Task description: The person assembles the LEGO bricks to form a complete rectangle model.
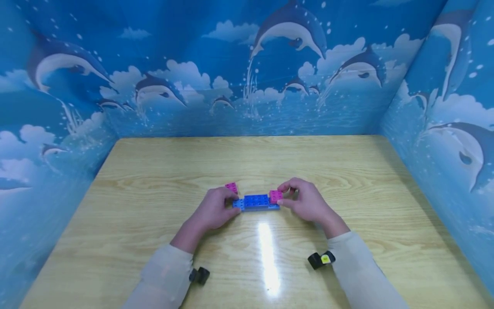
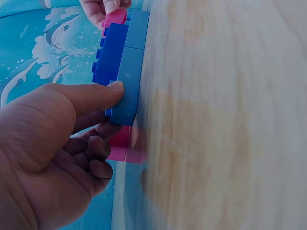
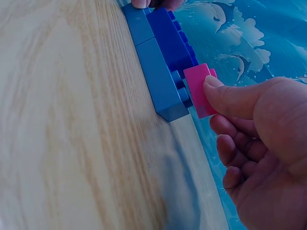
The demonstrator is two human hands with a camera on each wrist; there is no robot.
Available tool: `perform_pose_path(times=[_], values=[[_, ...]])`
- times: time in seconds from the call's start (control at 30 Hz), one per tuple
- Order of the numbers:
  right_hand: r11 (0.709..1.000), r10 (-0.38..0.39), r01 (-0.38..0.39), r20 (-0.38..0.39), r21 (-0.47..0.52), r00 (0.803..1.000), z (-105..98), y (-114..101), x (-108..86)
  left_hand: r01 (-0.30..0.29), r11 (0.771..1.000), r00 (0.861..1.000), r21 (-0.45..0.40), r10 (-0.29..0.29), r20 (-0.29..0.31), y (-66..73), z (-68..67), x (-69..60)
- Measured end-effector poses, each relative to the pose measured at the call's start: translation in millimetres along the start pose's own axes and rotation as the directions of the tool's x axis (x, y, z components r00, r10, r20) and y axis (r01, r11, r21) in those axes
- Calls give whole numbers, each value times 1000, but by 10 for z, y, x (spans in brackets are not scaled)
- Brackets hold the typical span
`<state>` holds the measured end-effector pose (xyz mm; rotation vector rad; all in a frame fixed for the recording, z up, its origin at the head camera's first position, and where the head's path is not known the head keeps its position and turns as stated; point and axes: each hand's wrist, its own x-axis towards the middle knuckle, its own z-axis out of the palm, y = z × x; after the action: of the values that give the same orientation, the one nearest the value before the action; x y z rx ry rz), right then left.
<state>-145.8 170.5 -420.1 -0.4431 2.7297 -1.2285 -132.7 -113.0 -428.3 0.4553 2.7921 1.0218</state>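
Two light blue bricks (image 3: 156, 79) lie end to end on the table, with a dark blue brick (image 1: 256, 201) seated on top across their joint. My left hand (image 1: 216, 208) pinches the left end of this row between thumb and fingers. Between the thumb and fingers of my right hand (image 1: 306, 201) is a pink brick (image 3: 197, 88), held over the row's right end beside the dark blue one. In the right wrist view some light blue studs show beneath it, so it sits slightly raised. A second pink brick (image 1: 231, 187) lies on the table behind my left fingers.
The wood-grain table (image 1: 166, 163) reaches back to a dolphin-print backdrop (image 1: 216, 116), which also rises at both sides. A black wrist camera (image 1: 200, 276) is strapped at the left sleeve, another black wrist camera (image 1: 321, 260) at the right.
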Motion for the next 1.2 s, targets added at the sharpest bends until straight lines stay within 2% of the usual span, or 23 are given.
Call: perform_pose_path(times=[0.33,0.6,0.8,1.03,1.2], values=[[999,-18,17,28,49,999,48,9,-19,10,1000,1000,-9,-10,6,3,7,-11],[998,-18,15,69,54,997,41,-11,-3,-1,1000,1000,-7,1,0,-17,12,-7],[999,-43,40,102,33,994,36,-26,13,-5,1000,1000,-4,5,-1,-30,16,-5],[999,-48,46,79,23,996,63,6,8,0,1000,1000,6,0,7,-10,-3,7],[997,-79,78,53,12,995,66,31,10,-4,1000,1000,11,4,12,4,-6,23]])
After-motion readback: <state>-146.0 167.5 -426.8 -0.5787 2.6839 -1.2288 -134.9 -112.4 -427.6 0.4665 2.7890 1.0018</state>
